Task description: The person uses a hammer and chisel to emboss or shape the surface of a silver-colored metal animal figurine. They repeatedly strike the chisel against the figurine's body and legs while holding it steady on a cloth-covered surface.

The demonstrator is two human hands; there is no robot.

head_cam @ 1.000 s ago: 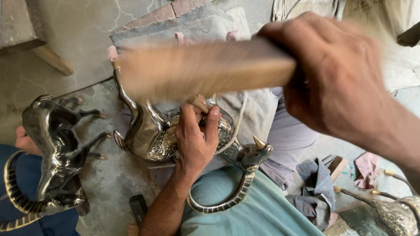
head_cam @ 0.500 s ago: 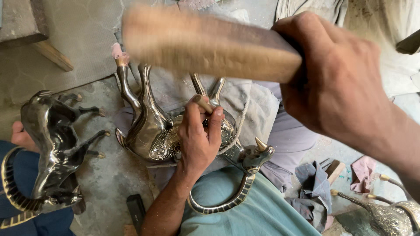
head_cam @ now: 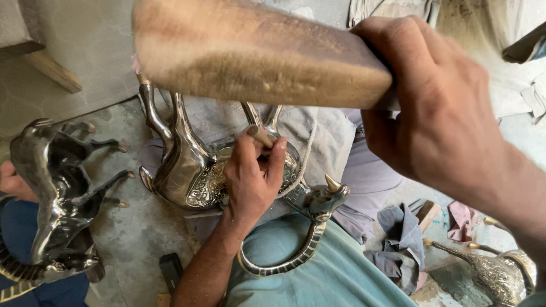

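We have the metal animal figure (head_cam: 193,170) lying on its back across our lap, on a grey cloth (head_cam: 327,133), legs pointing away from us and its long curved horn (head_cam: 284,258) sweeping toward our belly. Its body is polished and dark silver, with a patch of fine engraved pattern on the flank.

Our left hand (head_cam: 253,182) is pinching a small punch (head_cam: 260,135) against that patterned flank, fingers pressed together around it. Our right hand (head_cam: 438,113) is wrapped tight round a wooden mallet (head_cam: 256,57), raised well above the punch.

The risk, as we judge it, is a blow landing off the punch head and onto our left fingers, or the punch skidding on the smooth curve and scarring the engraving. The figure could also roll on the soft cloth.

Another dark figure (head_cam: 51,193) lies on the concrete floor (head_cam: 136,239) to the left, someone's hand (head_cam: 12,182) on it.
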